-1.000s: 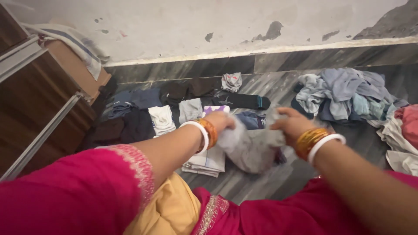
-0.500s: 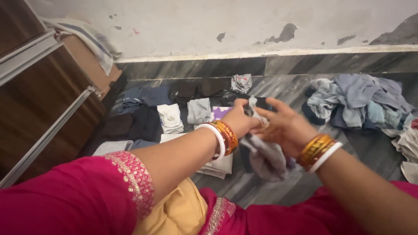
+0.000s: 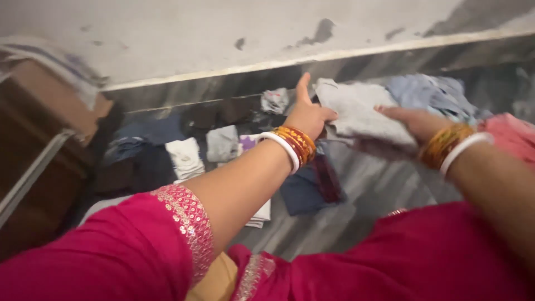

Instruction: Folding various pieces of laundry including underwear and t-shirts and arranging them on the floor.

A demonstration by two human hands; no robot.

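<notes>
A light grey cloth (image 3: 359,111) is stretched flat in the air between both hands. My left hand (image 3: 308,114) grips its left edge, thumb pointing up. My right hand (image 3: 412,120) lies along its right lower edge, fingers extended over the fabric. Both wrists carry orange and white bangles. Below the cloth, on the grey floor, lie a dark blue folded garment (image 3: 304,189) and a maroon piece beside it.
Folded small clothes lie in rows on the floor: a white one (image 3: 185,156), a grey one (image 3: 222,142) and dark ones (image 3: 145,136). A heap of unfolded blue-grey laundry (image 3: 429,92) and a pink cloth (image 3: 510,136) sit at right. A wooden cupboard (image 3: 33,145) stands at left.
The bunched grey cloth hanging low between my hands has been raised and spread flat. Both hands moved up and apart, and the view swung right.
</notes>
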